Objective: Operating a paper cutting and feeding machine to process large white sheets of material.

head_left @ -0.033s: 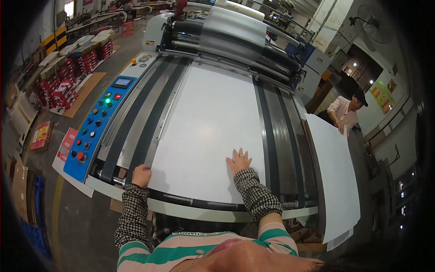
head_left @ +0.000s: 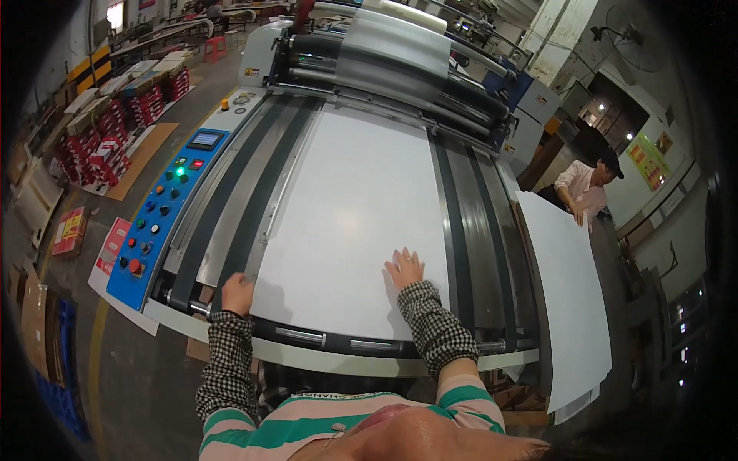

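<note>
A large white sheet [head_left: 346, 207] lies along the machine's feed table, its far end up at the rollers. My right hand [head_left: 406, 270] rests flat on the sheet near its close right part, fingers spread. Beside the sheet's near left edge is my left hand [head_left: 238, 293], its fingers curled closed over a dark belt [head_left: 254, 230]. Whether those fingers pinch the sheet's edge is hidden. A bare roller [head_left: 300, 336] shows just past the near edge of the sheet.
A blue control panel [head_left: 165, 207] with buttons runs along the left. Clear film [head_left: 396, 54] hangs over the rollers ahead. At right, a co-worker [head_left: 588, 184] touches a stack of white sheets [head_left: 573, 300]. Red-sided stacks [head_left: 108, 146] stand far left.
The sheet has slid a little forward, away from me, baring more of the near roller. Both hands have moved slightly forward with it.
</note>
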The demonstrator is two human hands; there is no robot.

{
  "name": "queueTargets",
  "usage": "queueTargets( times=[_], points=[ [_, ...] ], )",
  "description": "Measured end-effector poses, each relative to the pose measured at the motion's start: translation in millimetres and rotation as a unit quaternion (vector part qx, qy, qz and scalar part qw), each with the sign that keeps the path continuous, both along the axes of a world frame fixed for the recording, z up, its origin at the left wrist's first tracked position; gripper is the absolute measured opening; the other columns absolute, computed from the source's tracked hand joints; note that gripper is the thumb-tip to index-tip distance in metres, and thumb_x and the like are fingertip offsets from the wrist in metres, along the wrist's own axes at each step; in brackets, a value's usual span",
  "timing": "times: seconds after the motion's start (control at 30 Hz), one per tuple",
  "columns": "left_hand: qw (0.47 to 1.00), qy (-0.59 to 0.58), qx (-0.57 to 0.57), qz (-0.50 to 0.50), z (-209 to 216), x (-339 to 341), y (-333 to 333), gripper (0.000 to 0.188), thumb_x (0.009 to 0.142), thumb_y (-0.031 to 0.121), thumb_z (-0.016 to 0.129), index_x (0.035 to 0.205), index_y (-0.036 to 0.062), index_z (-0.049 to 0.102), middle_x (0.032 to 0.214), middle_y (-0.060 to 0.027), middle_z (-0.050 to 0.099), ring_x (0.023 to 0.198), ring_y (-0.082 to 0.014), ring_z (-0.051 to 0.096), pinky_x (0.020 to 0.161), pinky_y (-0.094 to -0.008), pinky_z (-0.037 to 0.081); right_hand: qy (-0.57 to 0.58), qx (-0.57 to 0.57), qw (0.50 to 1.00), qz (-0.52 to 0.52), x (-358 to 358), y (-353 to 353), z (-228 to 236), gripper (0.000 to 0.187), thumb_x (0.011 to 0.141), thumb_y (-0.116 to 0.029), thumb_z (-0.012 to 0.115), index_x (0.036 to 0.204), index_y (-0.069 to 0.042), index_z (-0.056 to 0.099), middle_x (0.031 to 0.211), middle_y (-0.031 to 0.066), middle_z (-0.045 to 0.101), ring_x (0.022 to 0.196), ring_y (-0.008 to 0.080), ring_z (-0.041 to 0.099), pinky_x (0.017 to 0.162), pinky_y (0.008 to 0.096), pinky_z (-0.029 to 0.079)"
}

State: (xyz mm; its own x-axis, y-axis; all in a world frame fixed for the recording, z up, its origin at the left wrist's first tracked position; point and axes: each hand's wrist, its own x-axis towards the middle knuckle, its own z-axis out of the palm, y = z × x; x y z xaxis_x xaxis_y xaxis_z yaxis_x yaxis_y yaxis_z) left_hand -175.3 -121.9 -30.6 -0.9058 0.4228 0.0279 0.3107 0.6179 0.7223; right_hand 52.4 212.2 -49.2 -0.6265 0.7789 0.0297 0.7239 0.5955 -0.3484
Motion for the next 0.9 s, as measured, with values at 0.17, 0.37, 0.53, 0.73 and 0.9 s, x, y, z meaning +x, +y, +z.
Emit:
queueTargets(
  times=[0.17, 0.37, 0.53, 0.73, 0.9],
  points=[
    [0.995, -0.031, 0.084, 0.041, 29.2, -1.2, 15.4, 0.034, 0.074, 0.02, 0.053, 0.097, -0.0048, 0.053, 0.082, -0.016, 0.059, 0.077, -0.0252, 0.057, 0.07, -0.0321, 0.043, 0.195, 0.094, 0.976, 0.02, 64.5, 45.4, 3.2, 0.021, 0.075, -0.019, 0.055, 0.086, -0.002, 0.061, 0.103, 0.0177, 0.054, 0.098, 0.0304, 0.049, 0.082, 0.0386, 0.04],
    [0.994, -0.063, 0.083, 0.045, 26.4, -0.1, -17.0, 0.028, 0.075, 0.019, 0.053, 0.089, -0.005, 0.056, 0.08, -0.0156, 0.059, 0.075, -0.0239, 0.057, 0.068, -0.031, 0.044, -0.136, 0.267, 0.775, -0.556, 336.6, 56.4, 72.2, 0.055, 0.066, -0.02, 0.062, 0.117, -0.014, 0.043, 0.125, 0.0085, 0.036, 0.119, 0.0263, 0.029, 0.091, 0.0545, 0.025],
    [0.992, -0.071, 0.1, -0.006, -7.6, 14.7, 7.7, 0.026, 0.072, 0.02, 0.055, 0.086, -0.0014, 0.059, 0.077, -0.0175, 0.059, 0.072, -0.0269, 0.059, 0.065, -0.0319, 0.045, -0.264, 0.015, 0.794, -0.547, 428.9, 47.1, 59.3, 0.055, 0.071, -0.02, 0.062, 0.119, -0.011, 0.038, 0.104, 0.0117, 0.051, 0.097, 0.0268, 0.049, 0.082, 0.0435, 0.04],
    [0.935, -0.115, 0.105, -0.318, -6.9, 131.7, 92.6, 0.034, 0.074, 0.023, 0.054, 0.099, 0.0, 0.054, 0.092, -0.0179, 0.058, 0.086, -0.0265, 0.056, 0.075, -0.0329, 0.044, 0.017, -0.053, 0.955, -0.292, 229.0, -14.9, 3.3, 0.032, 0.069, -0.012, 0.047, 0.096, 0.005, 0.049, 0.1, 0.0277, 0.048, 0.096, 0.0405, 0.044, 0.087, 0.0427, 0.034],
    [0.854, -0.131, -0.052, -0.501, -4.1, 198.5, 90.6, 0.035, 0.072, 0.022, 0.054, 0.099, 0.0006, 0.055, 0.093, -0.0204, 0.057, 0.087, -0.032, 0.055, 0.076, -0.0352, 0.044, 0.269, 0.03, 0.956, -0.114, 67.6, -102.2, -54.7, 0.031, 0.073, -0.009, 0.046, 0.098, 0.009, 0.047, 0.107, 0.0268, 0.044, 0.102, 0.0363, 0.042, 0.087, 0.0367, 0.034]
  ],
)
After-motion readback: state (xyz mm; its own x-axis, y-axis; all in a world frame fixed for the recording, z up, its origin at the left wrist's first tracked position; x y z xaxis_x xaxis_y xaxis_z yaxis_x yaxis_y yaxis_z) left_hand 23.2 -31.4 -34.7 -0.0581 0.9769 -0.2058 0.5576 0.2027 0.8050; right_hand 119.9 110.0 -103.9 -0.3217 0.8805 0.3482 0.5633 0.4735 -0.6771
